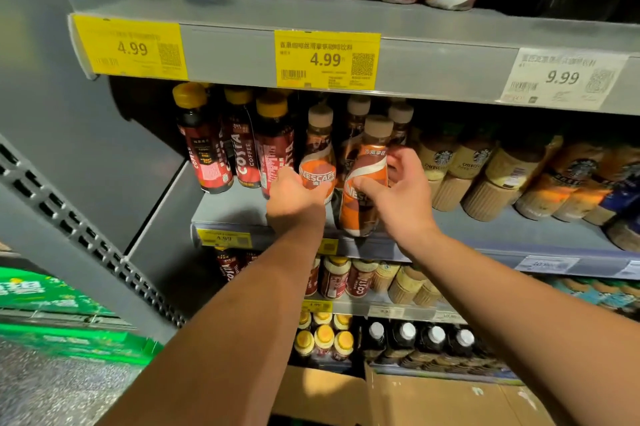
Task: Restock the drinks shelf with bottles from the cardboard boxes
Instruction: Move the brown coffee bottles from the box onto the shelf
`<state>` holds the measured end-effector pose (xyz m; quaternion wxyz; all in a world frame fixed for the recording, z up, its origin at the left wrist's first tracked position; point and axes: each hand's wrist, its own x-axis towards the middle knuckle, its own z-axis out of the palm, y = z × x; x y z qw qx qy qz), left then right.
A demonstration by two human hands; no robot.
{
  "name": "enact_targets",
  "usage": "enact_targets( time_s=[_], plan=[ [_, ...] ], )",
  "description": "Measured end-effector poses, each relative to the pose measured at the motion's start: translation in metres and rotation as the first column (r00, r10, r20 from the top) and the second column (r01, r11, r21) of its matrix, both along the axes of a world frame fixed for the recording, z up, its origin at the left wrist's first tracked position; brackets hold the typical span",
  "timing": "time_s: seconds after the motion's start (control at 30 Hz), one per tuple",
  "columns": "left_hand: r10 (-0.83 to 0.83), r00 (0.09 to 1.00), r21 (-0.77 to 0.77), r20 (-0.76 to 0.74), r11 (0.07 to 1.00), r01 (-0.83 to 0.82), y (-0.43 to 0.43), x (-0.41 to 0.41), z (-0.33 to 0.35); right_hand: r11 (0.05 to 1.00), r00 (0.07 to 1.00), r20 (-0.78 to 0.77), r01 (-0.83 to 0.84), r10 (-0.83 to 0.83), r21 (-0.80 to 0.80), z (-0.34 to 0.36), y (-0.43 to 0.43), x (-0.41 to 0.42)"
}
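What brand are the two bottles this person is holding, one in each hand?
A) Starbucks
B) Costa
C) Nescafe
C: the left bottle, gripped by the left hand, and the right bottle, gripped by the right hand, both read Nescafe.

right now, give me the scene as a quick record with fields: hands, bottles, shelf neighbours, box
hands: left hand grips the left Nescafe bottle low on its body; right hand grips the right Nescafe bottle
placement: both bottles on the middle shelf, the right one at its front edge
left neighbours: Costa Coffee bottles, yellow caps
right neighbours: Starbucks bottles
behind: more Nescafe bottles, partly hidden
floor: open cardboard box, contents not visible
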<state>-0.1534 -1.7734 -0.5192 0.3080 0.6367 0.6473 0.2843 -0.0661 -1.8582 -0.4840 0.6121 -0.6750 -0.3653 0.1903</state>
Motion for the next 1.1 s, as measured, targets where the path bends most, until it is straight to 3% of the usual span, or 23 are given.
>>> enact_targets(
  time_s=[0.5, 0.67, 0.8, 0.87, 0.93, 1.03, 1.1],
  plan=[
    [0.021, 1.000, 0.166, 0.012, 0.986, -0.023, 0.007, 0.011, -0.018, 1.000, 0.998, -0.054, -0.012, 0.012, 0.010, -0.011, 0.003, 0.010],
    [-0.016, 0.998, 0.087, -0.053, 0.996, 0.021, 0.013, 0.013, -0.016, 1.000, 0.998, -0.065, -0.003, 0.003, 0.001, -0.012, 0.005, 0.012],
    [-0.025, 0.997, 0.045, 0.067, 0.999, 0.022, 0.012, 0.012, -0.016, 1.000, 0.996, -0.083, 0.017, -0.016, 0.011, -0.014, 0.006, 0.014],
    [-0.096, 0.979, 0.154, 0.178, 0.986, 0.069, 0.005, 0.009, -0.017, 0.999, 0.995, -0.091, 0.040, -0.038, 0.018, -0.013, 0.006, 0.014],
    [-0.269, 0.931, 0.233, 0.248, 0.949, 0.212, -0.006, 0.007, -0.017, 0.997, 0.992, -0.107, 0.076, -0.072, 0.031, -0.012, 0.006, 0.014],
    [-0.508, 0.804, 0.162, 0.311, 0.861, 0.481, -0.018, 0.007, -0.013, 0.991, 0.986, -0.119, 0.121, -0.114, 0.053, -0.011, 0.007, 0.015],
    [-0.568, 0.756, 0.152, 0.324, 0.820, 0.551, -0.020, 0.010, -0.015, 0.990, 0.988, -0.092, 0.130, -0.126, 0.045, -0.014, 0.007, 0.015]
  ],
)
